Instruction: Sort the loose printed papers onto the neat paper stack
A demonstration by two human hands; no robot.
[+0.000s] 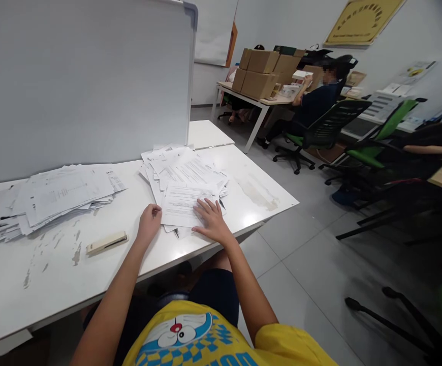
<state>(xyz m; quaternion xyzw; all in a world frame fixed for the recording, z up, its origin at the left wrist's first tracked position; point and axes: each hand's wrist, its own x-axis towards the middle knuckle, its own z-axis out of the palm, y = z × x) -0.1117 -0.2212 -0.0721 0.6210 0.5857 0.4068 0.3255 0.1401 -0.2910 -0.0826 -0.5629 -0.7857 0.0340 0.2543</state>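
A loose pile of printed paper sheets lies on the white table in front of me. My right hand rests flat on the top sheet, fingers spread. My left hand is curled at that sheet's left edge and seems to pinch it. A second, wider pile of papers lies to the left. A beige stapler sits on the table left of my left hand, untouched.
A grey partition board stands along the table's back. To the right, another person sits at a desk stacked with cardboard boxes. Green office chairs and dark chair legs stand on the tiled floor.
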